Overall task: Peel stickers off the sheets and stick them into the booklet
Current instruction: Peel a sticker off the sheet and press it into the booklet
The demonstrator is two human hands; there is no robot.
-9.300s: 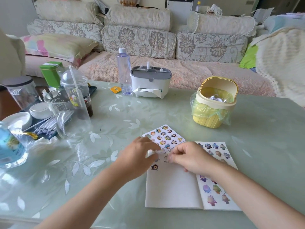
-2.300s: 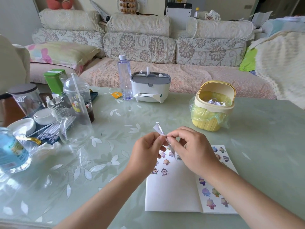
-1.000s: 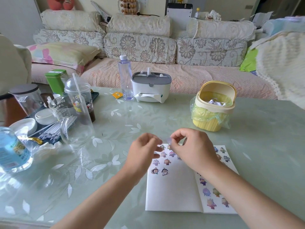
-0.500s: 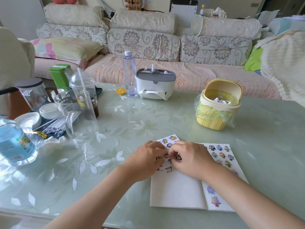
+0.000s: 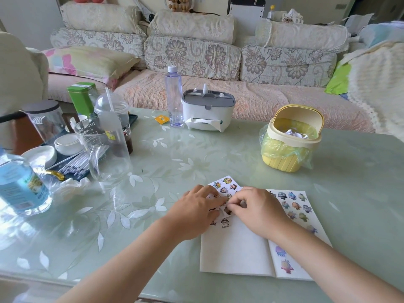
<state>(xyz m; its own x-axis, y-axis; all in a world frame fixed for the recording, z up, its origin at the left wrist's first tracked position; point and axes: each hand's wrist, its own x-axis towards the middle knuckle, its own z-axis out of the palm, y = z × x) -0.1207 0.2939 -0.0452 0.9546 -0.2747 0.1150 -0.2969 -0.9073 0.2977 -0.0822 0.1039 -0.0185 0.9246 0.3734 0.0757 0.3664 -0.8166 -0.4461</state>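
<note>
We can read only "Drink mo…", printed near the rim of the clear glass jug (image 5: 105, 154) on the worktop (image 5: 218, 154). The blue bottle (image 5: 19, 184) carries a label too blurred for us to read.

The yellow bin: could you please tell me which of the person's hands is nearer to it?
The right. The right hand rests on the booklet, in front of the yellow bin and slightly left; the left hand sits farther left, at the booklet's left edge.
</note>
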